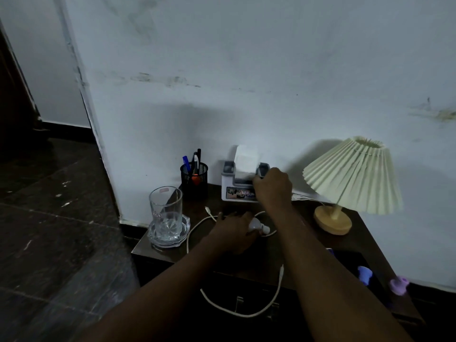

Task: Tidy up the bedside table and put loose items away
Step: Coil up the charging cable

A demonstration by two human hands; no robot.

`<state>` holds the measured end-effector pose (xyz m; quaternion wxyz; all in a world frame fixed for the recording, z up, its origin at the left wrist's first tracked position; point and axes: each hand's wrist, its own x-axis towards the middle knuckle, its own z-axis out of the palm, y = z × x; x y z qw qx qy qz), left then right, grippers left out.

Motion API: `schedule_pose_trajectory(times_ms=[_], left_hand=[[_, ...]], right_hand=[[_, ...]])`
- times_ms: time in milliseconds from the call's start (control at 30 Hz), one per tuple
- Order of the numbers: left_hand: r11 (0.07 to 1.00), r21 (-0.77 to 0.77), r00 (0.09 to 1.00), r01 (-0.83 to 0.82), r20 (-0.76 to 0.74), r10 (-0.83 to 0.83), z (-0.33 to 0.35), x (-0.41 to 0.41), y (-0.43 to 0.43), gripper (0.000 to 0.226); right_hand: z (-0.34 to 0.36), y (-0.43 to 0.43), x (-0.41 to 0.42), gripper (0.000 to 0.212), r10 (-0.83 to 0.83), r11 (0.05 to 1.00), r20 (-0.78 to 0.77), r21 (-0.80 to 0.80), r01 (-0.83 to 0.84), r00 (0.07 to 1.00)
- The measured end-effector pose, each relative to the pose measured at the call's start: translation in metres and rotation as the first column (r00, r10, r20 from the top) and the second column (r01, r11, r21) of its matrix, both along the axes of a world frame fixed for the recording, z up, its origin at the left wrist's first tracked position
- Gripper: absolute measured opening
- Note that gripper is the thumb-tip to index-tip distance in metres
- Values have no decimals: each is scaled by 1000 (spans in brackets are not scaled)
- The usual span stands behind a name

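Note:
On the dark wooden bedside table [271,255] my left hand [233,230] grips a white charger plug [256,224], whose white cable [197,223] loops across the top and hangs over the front edge. My right hand [272,185] reaches to the back and holds the right end of a white and grey tissue organizer box [230,187], from which a white tissue [246,160] sticks up. What the fingers hold there is hidden.
A clear glass [165,209] stands on a glass coaster [170,233] at the left front. Behind it a black mesh pen holder [194,180] contains pens. A pleated cream lamp [352,176] leans at the right. Small purple items [398,285] lie at the right edge.

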<state>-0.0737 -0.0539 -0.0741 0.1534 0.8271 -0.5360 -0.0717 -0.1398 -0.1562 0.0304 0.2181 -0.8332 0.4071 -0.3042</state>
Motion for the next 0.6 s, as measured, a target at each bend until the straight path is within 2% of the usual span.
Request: schedule_pose_trajectory(times_ms=[133, 300, 400, 533, 600], left_hand=[[994, -101, 998, 44, -35, -47, 0, -6, 10, 56], [981, -189, 988, 43, -135, -69, -2, -5, 18, 31], [974, -223, 986, 36, -150, -71, -3, -4, 20, 32], [960, -280, 981, 4, -185, -58, -8, -5, 21, 50], [957, -291, 982, -15, -182, -41, -9, -7, 21, 48]], right_hand=[[-21, 7, 8, 32, -33, 999, -12, 19, 33, 999], [-36, 2, 10, 32, -59, 998, -19, 21, 60, 998], [-39, -2, 5, 35, -78, 997, -70, -20, 76, 995], [-37, -9, -5, 34, -84, 992, -149, -102, 70, 985], [-36, -10, -11, 34, -87, 990, -172, -121, 66, 981]])
